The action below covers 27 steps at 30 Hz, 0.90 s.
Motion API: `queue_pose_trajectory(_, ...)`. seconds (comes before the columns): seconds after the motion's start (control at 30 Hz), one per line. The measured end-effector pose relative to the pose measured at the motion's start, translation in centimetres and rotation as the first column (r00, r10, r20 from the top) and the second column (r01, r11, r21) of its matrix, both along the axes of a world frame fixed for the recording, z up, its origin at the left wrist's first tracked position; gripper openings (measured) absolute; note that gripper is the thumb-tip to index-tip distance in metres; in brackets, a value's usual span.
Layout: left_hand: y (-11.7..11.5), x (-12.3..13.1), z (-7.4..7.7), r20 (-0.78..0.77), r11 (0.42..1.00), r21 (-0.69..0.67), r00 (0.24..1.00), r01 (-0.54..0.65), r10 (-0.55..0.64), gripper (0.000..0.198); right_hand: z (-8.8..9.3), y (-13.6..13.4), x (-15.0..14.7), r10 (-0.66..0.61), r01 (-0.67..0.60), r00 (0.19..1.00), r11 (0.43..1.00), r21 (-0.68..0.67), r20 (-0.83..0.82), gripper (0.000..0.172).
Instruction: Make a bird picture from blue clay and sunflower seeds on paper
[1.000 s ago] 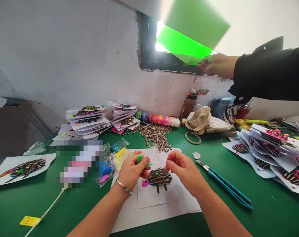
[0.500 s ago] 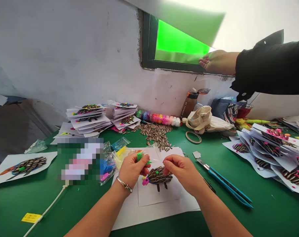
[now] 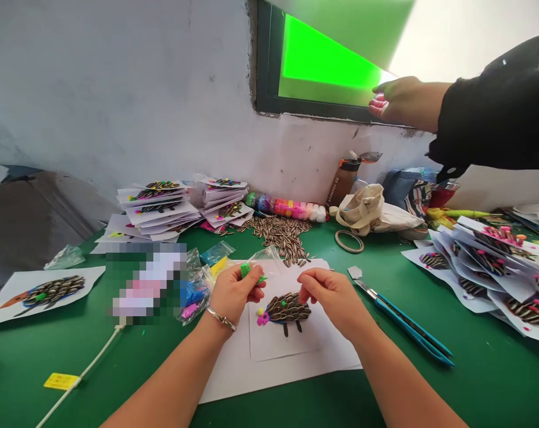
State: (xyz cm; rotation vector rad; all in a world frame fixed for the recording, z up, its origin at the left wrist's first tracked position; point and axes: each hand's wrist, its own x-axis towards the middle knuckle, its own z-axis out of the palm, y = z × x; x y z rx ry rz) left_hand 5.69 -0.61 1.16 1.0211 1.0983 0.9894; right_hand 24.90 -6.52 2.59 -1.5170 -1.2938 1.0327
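Observation:
Green clay [image 3: 250, 272] is pinched between the thumb and fingers of my left hand [image 3: 239, 289], above the upper left of the white sheets. My right hand [image 3: 326, 294] is closed in a pinch at the right edge of the picture; what its fingertips hold, if anything, is too small to make out. Between and below both hands lies a small white card [image 3: 291, 349] with a seed-covered animal [image 3: 289, 310] on it. The animal has a pink face, a yellow dot, a green dot and two dark legs. A larger white sheet [image 3: 233, 380] lies under the card.
Striped seeds [image 3: 282, 235] lie behind the sheets, beside clay tubs [image 3: 291, 209]. Blue tweezers [image 3: 412, 327] and a tape roll [image 3: 349, 241] are right. Stacked pictures [image 3: 157, 208] stand back left, others [image 3: 487, 267] far right. A person's hand [image 3: 398, 101] reaches toward the window.
The view has shifted slightly. My hands stay in nearly the same pinching poses, with the green clay still in my left hand. The other person's hand has moved slightly right.

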Motion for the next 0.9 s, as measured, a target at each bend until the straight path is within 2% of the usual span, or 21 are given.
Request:
queue_pose_trajectory(0.1, 0.07, -0.07, -0.01, 0.005, 1.000, 0.000, 1.000, -0.014, 0.014, 0.047, 0.04, -0.04, 0.18, -0.032, 0.031, 0.999, 1.000, 0.002, 0.038, 0.031)
queue_pose_trajectory(0.23, 0.15, 0.04, -0.10, 0.004, 1.000, -0.005, 1.000, -0.021, 0.021, 0.047, -0.35, 0.09, 0.23, -0.033, 0.035, 0.998, 0.999, 0.029, -0.047, 0.018)
queue_pose_trajectory(0.3, 0.18, 0.09, -0.15, 0.003, 1.000, -0.007, 1.000, -0.022, 0.022, 0.047, -0.58, 0.17, 0.17, -0.019, 0.023, 0.997, 0.999, 0.045, -0.078, 0.020)
queue_pose_trajectory(0.53, 0.17, 0.08, -0.18, 0.001, 1.000, -0.014, 1.000, -0.025, 0.025, 0.045, -0.01, -0.04, 0.08, -0.035, 0.032, 0.997, 0.999, 0.035, 0.073, 0.029)
queue_pose_trajectory(0.67, 0.14, 0.05, -0.18, -0.001, 0.999, -0.018, 1.000, -0.027, 0.027, 0.045, -0.23, -0.06, 0.20, -0.043, 0.044, 0.999, 0.997, 0.062, -0.013, 0.018)
queue_pose_trajectory(0.8, 0.13, 0.06, -0.19, -0.002, 0.999, -0.018, 0.999, -0.034, 0.034, 0.045, -0.89, 0.15, 0.31, -0.055, 0.060, 0.997, 0.995, 0.085, -0.051, 0.023)
queue_pose_trajectory(0.9, 0.20, 0.07, -0.21, -0.001, 0.999, -0.021, 0.999, -0.042, 0.042, 0.044, -0.75, 0.13, 0.26, -0.051, 0.051, 0.999, 0.995, 0.081, -0.002, 0.020)
